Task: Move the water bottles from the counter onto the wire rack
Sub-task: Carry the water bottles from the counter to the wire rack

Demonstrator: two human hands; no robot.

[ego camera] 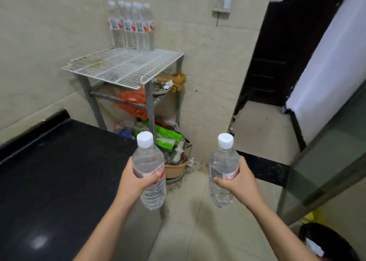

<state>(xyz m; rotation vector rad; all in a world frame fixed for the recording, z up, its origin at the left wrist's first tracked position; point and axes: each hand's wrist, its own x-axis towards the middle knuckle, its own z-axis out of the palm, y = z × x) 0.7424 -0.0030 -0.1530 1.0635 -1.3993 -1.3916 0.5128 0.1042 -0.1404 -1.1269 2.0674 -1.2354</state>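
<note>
Left hand (136,179) and right hand (240,181) each grasp an upright bottle mid-body, lower centre, evidently for transfer to the wire rack (126,68), upper centre.

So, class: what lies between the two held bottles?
Head view: only bare floor tile between the left bottle and right bottle.

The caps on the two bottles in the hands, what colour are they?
White, both caps, clearest in the head view.
</note>
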